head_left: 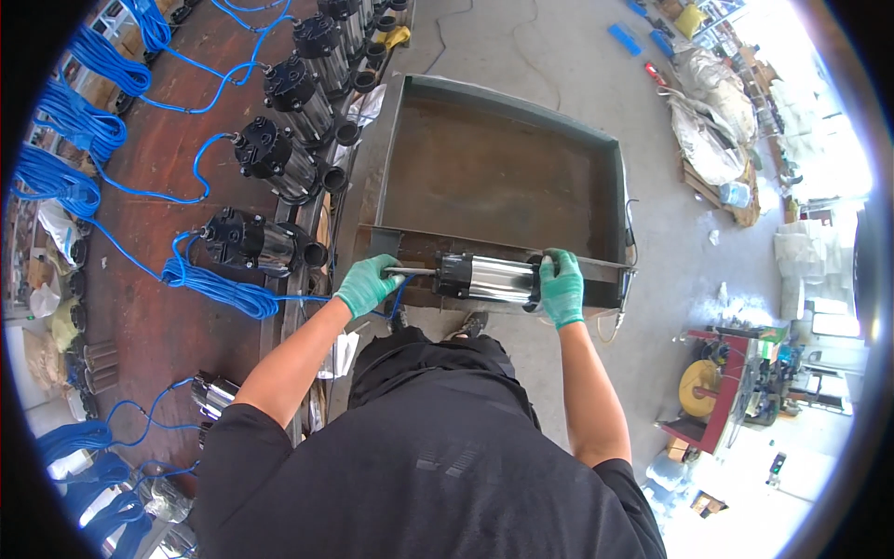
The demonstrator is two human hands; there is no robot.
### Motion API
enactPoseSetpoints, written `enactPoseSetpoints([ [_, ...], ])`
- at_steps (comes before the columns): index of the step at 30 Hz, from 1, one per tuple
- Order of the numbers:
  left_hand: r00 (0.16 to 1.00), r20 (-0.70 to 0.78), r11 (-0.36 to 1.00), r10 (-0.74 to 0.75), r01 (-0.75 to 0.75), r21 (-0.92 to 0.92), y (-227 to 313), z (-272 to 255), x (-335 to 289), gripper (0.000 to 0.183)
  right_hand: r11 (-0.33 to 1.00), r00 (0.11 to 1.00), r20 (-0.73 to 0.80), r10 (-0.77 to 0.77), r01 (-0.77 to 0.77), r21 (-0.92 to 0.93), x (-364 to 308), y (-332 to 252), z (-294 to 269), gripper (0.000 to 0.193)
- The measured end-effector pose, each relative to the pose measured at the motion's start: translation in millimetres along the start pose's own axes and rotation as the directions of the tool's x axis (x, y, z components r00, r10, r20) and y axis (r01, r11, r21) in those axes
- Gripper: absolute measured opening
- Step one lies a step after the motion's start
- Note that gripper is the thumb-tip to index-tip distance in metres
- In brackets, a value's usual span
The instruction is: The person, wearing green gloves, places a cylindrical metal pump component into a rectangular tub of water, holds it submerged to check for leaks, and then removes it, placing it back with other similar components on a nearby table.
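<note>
Step looks like steadying the pump, lying crosswise at the tank's near side. Left hand grips a grey rod at its left end; right hand clasps its right end. Forearms reach far, converging slightly. Any move probably calls for both ends supported.

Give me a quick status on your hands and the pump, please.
Left hand holding slim rod. Right hand on pump, right end. Pump sideways at tank's near side. Blue cable by left hand.

Glare bleaches the right side; edges curve into dark corners.
</note>
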State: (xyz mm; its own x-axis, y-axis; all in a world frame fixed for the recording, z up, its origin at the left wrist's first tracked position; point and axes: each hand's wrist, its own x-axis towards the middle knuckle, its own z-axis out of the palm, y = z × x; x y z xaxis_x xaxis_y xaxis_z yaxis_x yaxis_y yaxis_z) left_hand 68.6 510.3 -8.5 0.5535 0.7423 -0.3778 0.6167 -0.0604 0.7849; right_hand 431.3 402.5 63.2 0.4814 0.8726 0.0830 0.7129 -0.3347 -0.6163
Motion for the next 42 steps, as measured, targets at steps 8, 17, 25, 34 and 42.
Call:
enactPoseSetpoints([
  [8, 1.000, 0.001, 0.984, 0.003, -0.002, -0.178, -12.9, -4.2, 3.6, 0.054, 1.000, 1.000, 0.018, 0.017, -0.017, -0.013, 0.3, 2.0, 1.8, 0.017],
  [17, 0.944, 0.293, 0.372, -0.153, 0.330, -0.867, -0.5, -10.4, -5.6, 0.041, 1.000, 1.000, 0.025, -0.001, 0.000, 0.004, 1.6, 1.4, 3.7, 0.016],
  [25, 0.896, 0.438, 0.573, -0.074, 0.397, -0.717, 11.6, -37.8, 8.9, 0.050, 1.000, 1.000, 0.020, -0.023, 0.023, 0.002, 7.0, 3.9, -4.3, 0.011],
  [34, 0.938, 0.336, 0.898, 0.078, 0.080, -0.433, -13.1, -30.4, 17.1, 0.033, 0.996, 0.998, 0.006, -0.069, 0.069, -0.055, 1.1, 2.8, 2.7, 0.015],
  [42, 0.894, 0.051, 0.656, 0.446, -0.365, 0.660, -4.1, -21.6, 9.5, 0.034, 0.998, 1.000, 0.019, -0.018, 0.019, -0.068, 0.5, -6.3, 0.8, 0.019],
])
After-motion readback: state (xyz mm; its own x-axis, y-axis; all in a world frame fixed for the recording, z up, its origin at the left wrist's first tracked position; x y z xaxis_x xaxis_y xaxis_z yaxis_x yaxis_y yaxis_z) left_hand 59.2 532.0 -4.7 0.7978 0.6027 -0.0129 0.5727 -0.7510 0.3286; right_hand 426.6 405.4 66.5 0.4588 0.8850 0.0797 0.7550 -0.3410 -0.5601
